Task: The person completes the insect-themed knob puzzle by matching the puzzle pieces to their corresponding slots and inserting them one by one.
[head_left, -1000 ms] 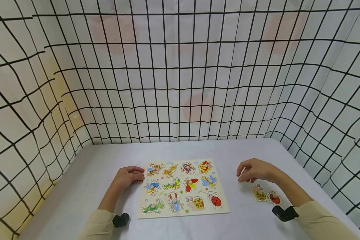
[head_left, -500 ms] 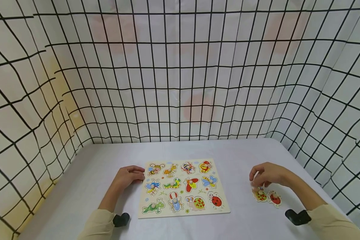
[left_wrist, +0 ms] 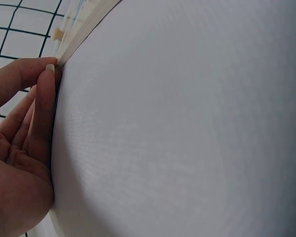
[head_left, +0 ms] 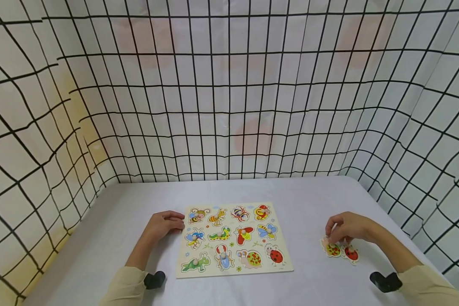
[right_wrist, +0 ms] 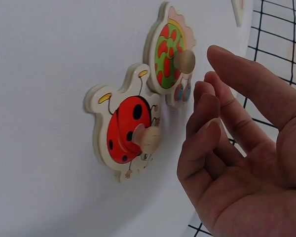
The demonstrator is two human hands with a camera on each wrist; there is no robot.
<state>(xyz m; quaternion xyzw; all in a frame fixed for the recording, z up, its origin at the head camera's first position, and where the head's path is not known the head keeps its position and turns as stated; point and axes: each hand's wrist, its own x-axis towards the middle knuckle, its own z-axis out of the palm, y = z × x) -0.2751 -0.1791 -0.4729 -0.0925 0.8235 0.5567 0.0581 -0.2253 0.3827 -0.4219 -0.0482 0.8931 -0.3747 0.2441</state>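
Observation:
My left hand [head_left: 162, 225] lies at the left side of the wooden peg puzzle board [head_left: 229, 223], fingertips on its edge. In the left wrist view, thumb and fingertips meet at the corner of that board [left_wrist: 91, 27]. My right hand [head_left: 352, 228] hovers over two loose knobbed pieces, a snail piece [head_left: 333, 250] and a ladybug piece [head_left: 351, 254]. Seen from the right wrist, its loosely bent fingers are apart from the round wooden knob of the snail piece [right_wrist: 163, 57]. The ladybug piece [right_wrist: 119, 129] lies beside it, knob up.
Several knobbed insect pieces sit in the board, among them a caterpillar [head_left: 219, 234] and a grasshopper [head_left: 196, 263]. Its snail picture [head_left: 252, 259] and ladybug picture [head_left: 275, 256] show no knobs. A white cloth covers the table [head_left: 137, 199]; black wire grid [head_left: 229, 136] surrounds it.
My right hand has moved right and down, from left of the loose pieces to over them. The left hand, the board and the loose pieces have stayed in place.

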